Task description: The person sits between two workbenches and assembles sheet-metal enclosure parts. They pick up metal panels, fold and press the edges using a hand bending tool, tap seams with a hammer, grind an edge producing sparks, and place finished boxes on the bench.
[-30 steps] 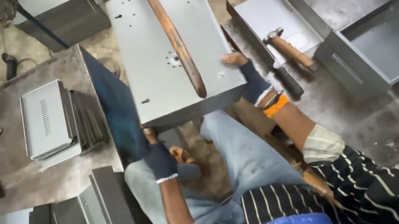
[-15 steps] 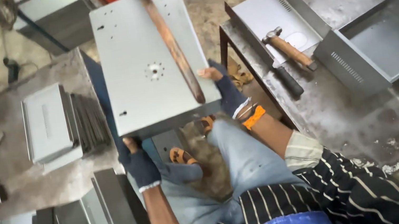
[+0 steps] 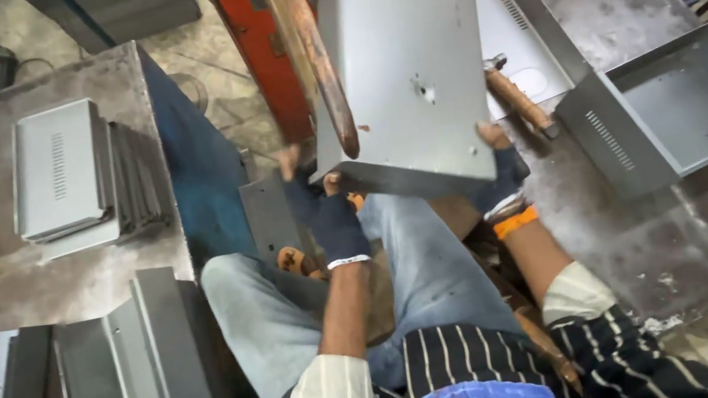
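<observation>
I hold a large grey metal box (image 3: pixel 404 68) tilted up above my lap, its lower edge resting in both gloved hands. A grey workbench (image 3: pixel 688 212) lies beyond my right fingers, with a hammer (image 3: pixel 516 97) just past them. My left hand (image 3: pixel 330 217) grips the box's lower left corner beside a wooden bar (image 3: pixel 306 45). My right hand (image 3: pixel 499 176) clasps the lower right corner.

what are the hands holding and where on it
Both hold the grey sheet-metal cover by its lower edge: left hand at the lower left corner, right hand at the lower right corner.
</observation>
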